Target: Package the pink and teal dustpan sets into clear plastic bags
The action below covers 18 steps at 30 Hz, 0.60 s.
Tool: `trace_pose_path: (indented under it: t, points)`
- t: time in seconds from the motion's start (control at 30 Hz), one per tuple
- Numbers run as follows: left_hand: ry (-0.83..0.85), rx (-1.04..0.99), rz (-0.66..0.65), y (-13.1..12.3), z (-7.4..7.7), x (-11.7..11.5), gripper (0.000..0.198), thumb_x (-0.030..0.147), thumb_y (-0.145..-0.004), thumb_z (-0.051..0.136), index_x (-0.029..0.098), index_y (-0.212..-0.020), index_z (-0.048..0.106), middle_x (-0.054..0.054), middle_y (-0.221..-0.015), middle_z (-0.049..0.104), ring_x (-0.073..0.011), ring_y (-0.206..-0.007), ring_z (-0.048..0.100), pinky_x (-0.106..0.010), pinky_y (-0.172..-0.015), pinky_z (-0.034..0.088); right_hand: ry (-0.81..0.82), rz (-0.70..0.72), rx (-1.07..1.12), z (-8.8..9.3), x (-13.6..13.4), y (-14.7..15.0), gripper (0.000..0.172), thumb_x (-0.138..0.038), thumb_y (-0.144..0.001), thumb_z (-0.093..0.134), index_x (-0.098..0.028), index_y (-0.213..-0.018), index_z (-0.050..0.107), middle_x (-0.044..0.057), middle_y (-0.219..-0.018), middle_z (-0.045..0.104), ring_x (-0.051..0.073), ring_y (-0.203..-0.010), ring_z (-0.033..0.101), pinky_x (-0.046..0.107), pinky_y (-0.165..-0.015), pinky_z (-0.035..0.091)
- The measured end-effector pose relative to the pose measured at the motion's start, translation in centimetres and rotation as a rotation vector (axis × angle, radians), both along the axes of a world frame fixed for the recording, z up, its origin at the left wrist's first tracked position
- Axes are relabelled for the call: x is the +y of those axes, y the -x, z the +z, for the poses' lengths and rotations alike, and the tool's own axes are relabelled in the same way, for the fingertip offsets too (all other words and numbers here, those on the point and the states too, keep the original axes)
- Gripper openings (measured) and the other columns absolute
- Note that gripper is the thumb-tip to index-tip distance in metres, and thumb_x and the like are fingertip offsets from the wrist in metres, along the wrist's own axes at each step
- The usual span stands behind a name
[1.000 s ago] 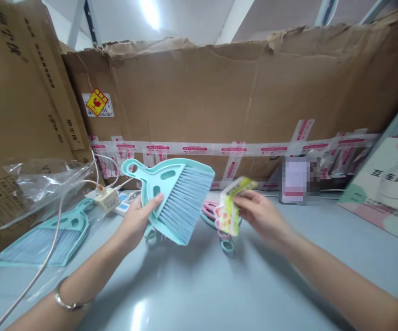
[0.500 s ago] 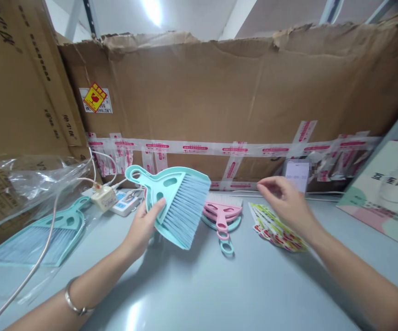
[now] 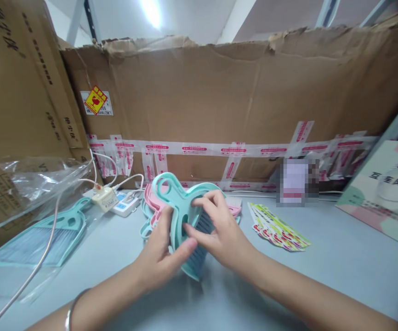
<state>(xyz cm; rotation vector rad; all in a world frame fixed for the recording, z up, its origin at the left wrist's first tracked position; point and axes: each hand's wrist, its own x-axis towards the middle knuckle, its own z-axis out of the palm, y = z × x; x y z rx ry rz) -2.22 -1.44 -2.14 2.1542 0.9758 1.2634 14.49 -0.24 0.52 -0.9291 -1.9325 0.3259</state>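
Turquoise dustpan-and-brush set (image 3: 181, 201), tilted above the surface (image 3: 340, 248): grip of the left hand (image 3: 159, 253) closed on one side, grip of the right hand (image 3: 224, 234) pinching near its middle; printed cards (image 3: 278, 227) fanned at right.

A teal plastic hand brush (image 3: 179, 201) sits nested against its matching teal dustpan (image 3: 206, 186), the pair held between the left hand (image 3: 156, 255) and the right hand (image 3: 224, 236). The set is tilted and turned partly edge-on; its looped handle end rises above the left hand, pointing up and away. The left hand grips the near side, its thumb crossing low in front. The right hand's thumb and fingers are at the oval openings in the brush head. Blue-grey bristles (image 3: 204, 225) slant down behind the right thumb, and the dustpan's lower corner shows below both hands.
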Motion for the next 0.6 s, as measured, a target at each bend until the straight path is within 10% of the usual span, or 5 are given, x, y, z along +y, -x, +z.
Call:
trace_pose_path:
  t: [0.3,0.6]
  points:
    - [-0.362,0.074,-0.259,1.6,4.2,0.9,0.036,0.040,-0.084,0.052,0.025,-0.116,0.057,-0.010,-0.106,0.065,-0.0239,-0.100,0.061,-0.036,-0.083,0.050,0.235,0.375,-0.116,2.5,-1.1,-0.6,0.008,-0.019,-0.077,0.059,-0.018,-0.085,0.057,0.003,-0.091,0.049,0.014,-0.085,0.050,0.030,-0.078,0.044]
    - [-0.621,-0.066,0.229,3.3,5.5,1.3,0.008,0.022,-0.080,0.060,0.019,-0.085,0.064,-0.001,-0.080,0.066,-0.0089,-0.058,0.059,-0.019,-0.049,0.048,-0.305,0.029,-0.273,5.7,-0.6,-4.6,0.005,-0.018,-0.082,0.052,-0.018,-0.084,0.057,0.005,-0.086,0.053,0.016,-0.078,0.052,0.030,-0.069,0.046]
